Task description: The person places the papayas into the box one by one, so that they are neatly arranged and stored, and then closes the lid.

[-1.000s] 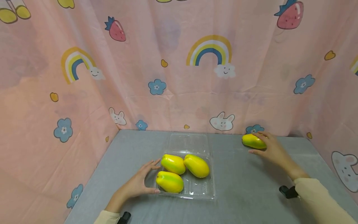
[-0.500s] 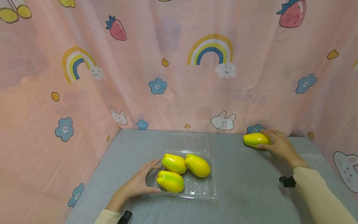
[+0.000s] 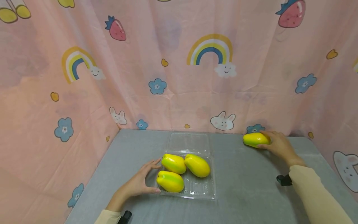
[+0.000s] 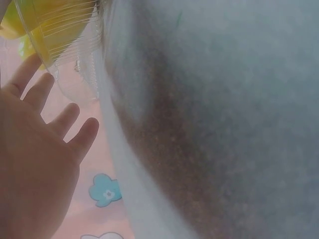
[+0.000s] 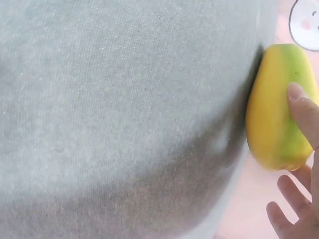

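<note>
At the back right of the table, my right hand (image 3: pixel 278 145) grips a yellow-green papaya (image 3: pixel 254 140) by its right end. In the right wrist view, the thumb presses on the side of this papaya (image 5: pixel 271 109), which lies on the table. Three more papayas lie in a clear plastic clamshell box (image 3: pixel 197 188): one at back left (image 3: pixel 173 163), another at right (image 3: pixel 197 165), and a third at front left (image 3: pixel 170 181). My left hand (image 3: pixel 137 182) rests at the box's left edge, thumb and fingers spread. Its fingertips touch or nearly touch the plastic in the left wrist view.
The box's transparent lid (image 3: pixel 188 143) is folded back flat toward the rear edge. Grey cloth covers the table (image 3: pixel 237 186). A pink printed curtain (image 3: pixel 179 102) hangs along the back and sides.
My right hand has moved in on the far papaya, and its thumb, formerly apart from the fruit, now lies against it. The left hand and the box have stayed put.
</note>
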### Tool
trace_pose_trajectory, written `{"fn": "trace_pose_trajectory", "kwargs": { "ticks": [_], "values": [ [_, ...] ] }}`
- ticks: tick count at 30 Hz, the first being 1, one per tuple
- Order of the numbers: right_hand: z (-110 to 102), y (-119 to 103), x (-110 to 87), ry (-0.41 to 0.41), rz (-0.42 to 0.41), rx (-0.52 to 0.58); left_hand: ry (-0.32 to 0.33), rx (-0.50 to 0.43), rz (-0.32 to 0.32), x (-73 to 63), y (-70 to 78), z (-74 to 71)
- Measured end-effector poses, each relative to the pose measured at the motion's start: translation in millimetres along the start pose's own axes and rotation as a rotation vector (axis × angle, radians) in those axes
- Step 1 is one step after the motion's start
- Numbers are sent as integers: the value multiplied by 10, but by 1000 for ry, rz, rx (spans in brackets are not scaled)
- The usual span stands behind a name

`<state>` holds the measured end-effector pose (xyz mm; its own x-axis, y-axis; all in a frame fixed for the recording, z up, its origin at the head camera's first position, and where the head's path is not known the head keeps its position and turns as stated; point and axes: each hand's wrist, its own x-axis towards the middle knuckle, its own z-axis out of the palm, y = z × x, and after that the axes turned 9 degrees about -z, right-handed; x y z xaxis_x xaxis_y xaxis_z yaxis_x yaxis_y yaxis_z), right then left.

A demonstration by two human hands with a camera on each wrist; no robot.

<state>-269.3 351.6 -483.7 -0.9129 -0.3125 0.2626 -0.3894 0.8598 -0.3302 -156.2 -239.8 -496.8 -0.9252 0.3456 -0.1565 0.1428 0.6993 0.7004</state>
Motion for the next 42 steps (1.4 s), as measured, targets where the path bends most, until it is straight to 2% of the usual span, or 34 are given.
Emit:
{"fn": "trace_pose_trajectory", "kwargs": {
  "ticks": [10, 16, 25, 32, 42],
  "values": [
    [49, 51, -15, 35, -23, -22, 2, -6, 5, -11, -10, -1],
    [27, 3, -29, 41, -37, -28, 5, -11, 2, -4, 9, -14],
    [13, -215, -63, 21, -53, -31, 9, 2, -6, -7, 8, -8],
    [42, -405, -83, 48, -116, -39, 4, 1, -8, -2, -6, -10],
    [42, -760, -162, 33, -92, -4, 5, 3, -6, -10, 14, -14]
  ]
}}
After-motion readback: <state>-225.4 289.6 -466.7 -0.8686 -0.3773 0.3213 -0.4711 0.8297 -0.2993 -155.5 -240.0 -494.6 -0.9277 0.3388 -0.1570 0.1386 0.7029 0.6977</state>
